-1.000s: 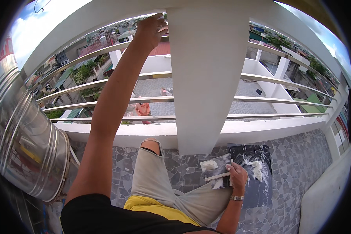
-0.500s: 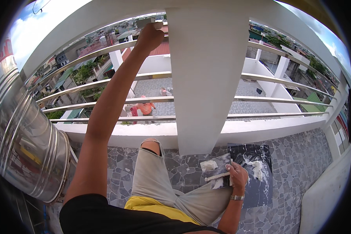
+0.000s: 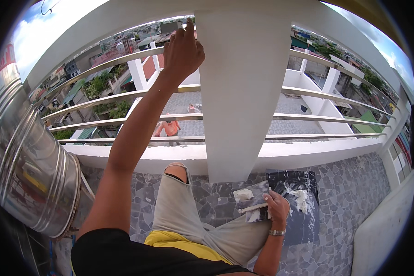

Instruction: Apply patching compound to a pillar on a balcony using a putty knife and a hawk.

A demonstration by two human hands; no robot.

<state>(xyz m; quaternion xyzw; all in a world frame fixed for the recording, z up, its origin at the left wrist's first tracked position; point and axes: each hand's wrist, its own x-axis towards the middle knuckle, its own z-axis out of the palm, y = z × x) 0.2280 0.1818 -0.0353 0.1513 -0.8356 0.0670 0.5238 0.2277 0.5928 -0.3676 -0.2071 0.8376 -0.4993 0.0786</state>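
Observation:
My left hand (image 3: 183, 53) is raised high in front of the white pillar's (image 3: 244, 87) left edge. Its index finger points up near the top of that edge, the other fingers are partly bent, and no tool shows in it. Low at the right, my right hand (image 3: 277, 208) grips a putty trowel (image 3: 252, 195), a flat rectangular metal blade smeared with white putty and a pale bar across it. Beside my right hand, a dark board (image 3: 310, 218) lies on the floor with a heap of white putty (image 3: 301, 200) and white streaks.
Metal rails (image 3: 326, 94) run on both sides of the pillar, above a low white ledge (image 3: 303, 148). A large shiny ribbed metal tank (image 3: 32, 161) stands at the left. A person in orange (image 3: 171, 128) is on the terrace below. Grey stone-patterned floor (image 3: 345, 184) surrounds my legs.
My left hand has turned from a closed, bent shape to a pointing index finger and shifted slightly down. The right hand stays on the trowel. The person below has shifted slightly.

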